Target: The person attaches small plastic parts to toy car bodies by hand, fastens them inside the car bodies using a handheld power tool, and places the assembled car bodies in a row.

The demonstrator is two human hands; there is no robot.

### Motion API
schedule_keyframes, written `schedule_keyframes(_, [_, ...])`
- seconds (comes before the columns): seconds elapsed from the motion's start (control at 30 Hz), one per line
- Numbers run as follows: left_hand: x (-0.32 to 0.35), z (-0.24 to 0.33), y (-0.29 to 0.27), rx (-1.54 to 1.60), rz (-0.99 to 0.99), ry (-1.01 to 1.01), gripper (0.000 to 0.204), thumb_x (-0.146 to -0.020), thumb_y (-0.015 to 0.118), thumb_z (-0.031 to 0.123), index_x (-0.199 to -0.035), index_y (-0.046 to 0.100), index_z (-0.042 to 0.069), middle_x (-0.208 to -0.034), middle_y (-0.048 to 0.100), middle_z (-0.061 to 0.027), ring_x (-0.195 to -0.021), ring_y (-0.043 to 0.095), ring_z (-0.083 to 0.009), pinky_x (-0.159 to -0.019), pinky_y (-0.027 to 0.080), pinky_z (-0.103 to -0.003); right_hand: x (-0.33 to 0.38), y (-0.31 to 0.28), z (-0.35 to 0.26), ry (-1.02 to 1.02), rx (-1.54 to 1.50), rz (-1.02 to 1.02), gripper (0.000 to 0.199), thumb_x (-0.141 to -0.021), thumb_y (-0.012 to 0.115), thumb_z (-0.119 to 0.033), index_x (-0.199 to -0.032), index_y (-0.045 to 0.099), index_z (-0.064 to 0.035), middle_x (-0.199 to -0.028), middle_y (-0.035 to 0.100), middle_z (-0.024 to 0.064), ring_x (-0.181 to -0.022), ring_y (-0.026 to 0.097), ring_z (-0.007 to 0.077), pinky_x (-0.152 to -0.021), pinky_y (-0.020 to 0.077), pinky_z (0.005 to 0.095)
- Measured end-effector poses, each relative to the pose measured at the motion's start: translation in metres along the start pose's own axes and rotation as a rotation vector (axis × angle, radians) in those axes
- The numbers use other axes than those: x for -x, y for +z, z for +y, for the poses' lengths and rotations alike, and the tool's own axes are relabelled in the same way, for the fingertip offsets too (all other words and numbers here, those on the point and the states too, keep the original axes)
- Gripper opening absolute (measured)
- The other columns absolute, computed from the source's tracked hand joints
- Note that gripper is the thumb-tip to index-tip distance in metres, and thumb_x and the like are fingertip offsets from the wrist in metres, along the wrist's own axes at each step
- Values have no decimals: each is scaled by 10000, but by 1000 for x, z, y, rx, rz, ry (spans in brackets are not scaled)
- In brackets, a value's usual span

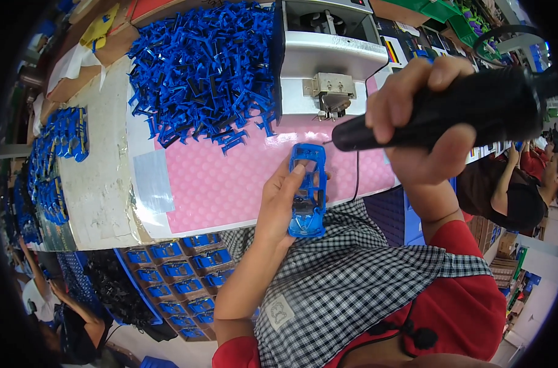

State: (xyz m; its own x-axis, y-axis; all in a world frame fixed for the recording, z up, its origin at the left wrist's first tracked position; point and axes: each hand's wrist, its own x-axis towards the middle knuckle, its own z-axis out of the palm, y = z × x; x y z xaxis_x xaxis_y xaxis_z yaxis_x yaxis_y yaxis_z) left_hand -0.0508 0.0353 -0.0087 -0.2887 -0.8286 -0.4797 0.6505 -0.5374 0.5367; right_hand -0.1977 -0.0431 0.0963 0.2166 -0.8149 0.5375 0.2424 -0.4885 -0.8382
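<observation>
My left hand grips a blue toy car shell, thumb over its top, with window openings and dark parts inside. It is held above the near edge of a pink bubble-textured mat. Wrapped in my right hand is a black electric screwdriver, lying almost level with its tip pointing left. The thin bit ends close to the far right corner of the car shell; whether they touch I cannot tell. Beyond the car shell stands a grey machine with a small metal head.
A big heap of small blue plastic parts covers the far left of the mat. More blue car shells stand in rows at the left. Below the table edge, a compartment tray holds blue cars. Other people work at the right and lower left.
</observation>
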Motion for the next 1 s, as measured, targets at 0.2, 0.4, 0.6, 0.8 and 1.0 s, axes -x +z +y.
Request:
schedule_keyframes(0.2, [0,1,2,8,-21,14,332,-925,488,256,-1184,487,49,-903,619,-91,-701,611,-131,-576,534,-261,21,1,9,84,95,-43,575,-745,680,-501,-1020,333,-134,-770,482,62,-596,540,147,-595,460,288])
schedule_keyframes(0.4, [1,2,1,13,-21,3,320,-932,473,244,-1186,485,50,-896,618,-85,-707,611,-132,-581,535,-261,24,2,17,77,81,-52,561,-759,671,-491,-1014,324,-131,-769,478,63,-603,541,141,-593,463,276])
schedule_keyframes(0.6, [0,2,2,7,-21,-4,328,-937,462,233,-1206,476,45,-908,619,-89,-747,612,-128,-606,537,-264,28,-1,21,94,112,12,549,-769,657,-500,-1007,325,-134,-767,472,59,-590,529,137,-575,447,271])
schedule_keyframes(0.8, [0,3,3,8,-21,-19,333,-937,463,223,-1222,470,50,-911,620,-81,-755,609,-116,-620,530,-257,27,2,14,108,63,2,527,-777,652,-491,-1002,325,-144,-763,468,48,-581,519,135,-558,432,276])
schedule_keyframes(1.0, [-2,0,2,4,-23,-26,340,-934,476,216,-1234,467,54,-909,620,-66,-739,595,-94,-603,508,-226,22,1,18,143,92,-18,513,-777,647,-495,-983,329,-149,-736,468,50,-553,508,133,-534,438,275])
